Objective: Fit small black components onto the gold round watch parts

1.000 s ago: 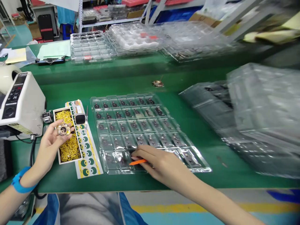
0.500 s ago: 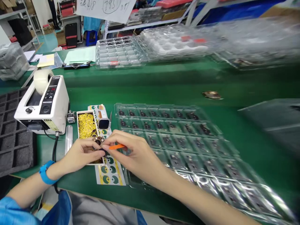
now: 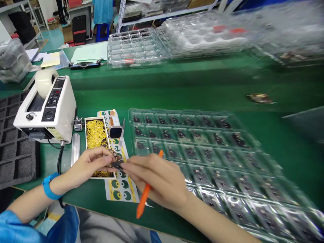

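My left hand (image 3: 92, 165) pinches a small round brass part (image 3: 113, 156) above a white box of yellow rubber bands (image 3: 95, 133). My right hand (image 3: 154, 179) grips an orange plastic stick (image 3: 145, 195), which slants across the palm. Its fingertips reach a small dark part (image 3: 116, 165) at the brass piece, and the fingers partly hide the join. Below the hands lies a strip of round green-and-yellow stickers (image 3: 121, 189). To the right spreads a clear blister tray (image 3: 192, 152) holding rows of small dark parts.
A white tape dispenser (image 3: 45, 108) stands left of the box, with a grey foam tray (image 3: 15, 141) beyond it. A smartwatch (image 3: 115, 130) lies on the sticker strip. A loose brass part (image 3: 259, 98) sits on the green mat. Stacked clear trays (image 3: 135, 49) line the back.
My right hand has moved from the blister tray to my left hand, and the two now meet over the box. The orange stick has turned steeper, and the view has swung left.
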`<state>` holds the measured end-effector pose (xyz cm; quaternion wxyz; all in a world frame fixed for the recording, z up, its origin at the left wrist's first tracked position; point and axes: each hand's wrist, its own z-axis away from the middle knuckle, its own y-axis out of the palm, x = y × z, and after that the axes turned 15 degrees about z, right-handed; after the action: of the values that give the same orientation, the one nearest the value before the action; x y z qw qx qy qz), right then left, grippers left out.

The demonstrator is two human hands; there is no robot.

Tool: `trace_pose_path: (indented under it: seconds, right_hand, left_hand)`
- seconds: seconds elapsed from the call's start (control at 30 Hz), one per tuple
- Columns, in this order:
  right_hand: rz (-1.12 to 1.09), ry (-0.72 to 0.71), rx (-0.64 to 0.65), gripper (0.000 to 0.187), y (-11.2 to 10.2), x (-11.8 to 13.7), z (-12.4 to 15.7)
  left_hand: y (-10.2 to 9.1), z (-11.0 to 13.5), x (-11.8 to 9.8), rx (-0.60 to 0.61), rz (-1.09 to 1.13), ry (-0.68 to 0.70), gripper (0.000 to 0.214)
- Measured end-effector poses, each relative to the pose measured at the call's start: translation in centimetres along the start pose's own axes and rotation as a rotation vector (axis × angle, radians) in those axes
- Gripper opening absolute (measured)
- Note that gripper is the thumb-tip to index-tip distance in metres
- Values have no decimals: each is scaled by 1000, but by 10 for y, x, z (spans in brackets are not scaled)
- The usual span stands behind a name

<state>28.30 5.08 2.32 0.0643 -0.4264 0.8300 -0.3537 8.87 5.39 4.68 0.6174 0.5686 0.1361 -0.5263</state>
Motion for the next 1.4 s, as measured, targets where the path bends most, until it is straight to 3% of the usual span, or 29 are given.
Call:
trace_pose_path:
  seconds: [0.07,0.17,0.33,0.83,1.1,1.4]
  right_hand:
    - [-143,290,30,16,-1,3,-5]
    - [-381,610,183,13,-2,4,-14]
    - [-606,815,320,22,3,-1,-13]
    - [-583,743,371,16,-3,-1,-19]
    - [-456,768,311,17,1,8,-16]
    - [-328,656,223,15,7,14,-12]
  left_hand:
    - [0,1,1,53,3,43,16]
    - [-2,3,6,104,-60,96,39]
    - [-6,6,15,63,-222,122,47]
    - [-6,7,16,93,-461,154,51]
    - [-2,9,15,75,-449,155,47]
    - [-3,6,25,-31,-414,230,33]
